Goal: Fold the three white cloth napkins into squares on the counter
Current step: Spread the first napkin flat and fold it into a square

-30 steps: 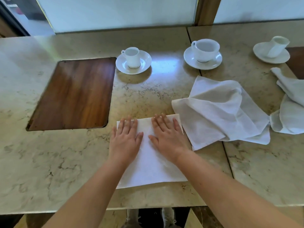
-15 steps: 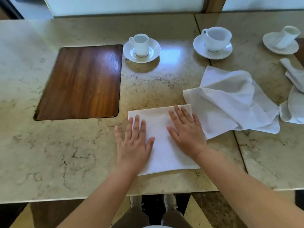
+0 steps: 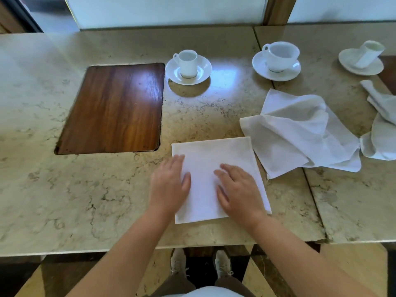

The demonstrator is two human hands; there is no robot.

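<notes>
Head view: nearest the counter's front edge, the person's left hand (image 3: 169, 185) and right hand (image 3: 239, 190) lie flat with fingers spread, palms down and gripping nothing, on the folded white cloth napkin (image 3: 211, 159). The left hand overlaps its left edge, the right sits toward its right side. That napkin already reads as a flat, roughly square shape on the beige marbled stone counter (image 3: 85, 200), so the step in hand looks like smoothing the first fold, with two napkins left to do. Just to its right, close to its far corner, lies a crumpled white cloth napkin (image 3: 300, 133), loosely bunched; the next move probably calls for lifting the hands, drawing that one closer and spreading it flat. A third rumpled white napkin (image 3: 379, 129) sits at the right frame edge. Further back are a dark wooden inset panel (image 3: 113, 108) and three white cups on saucers (image 3: 188, 67)
</notes>
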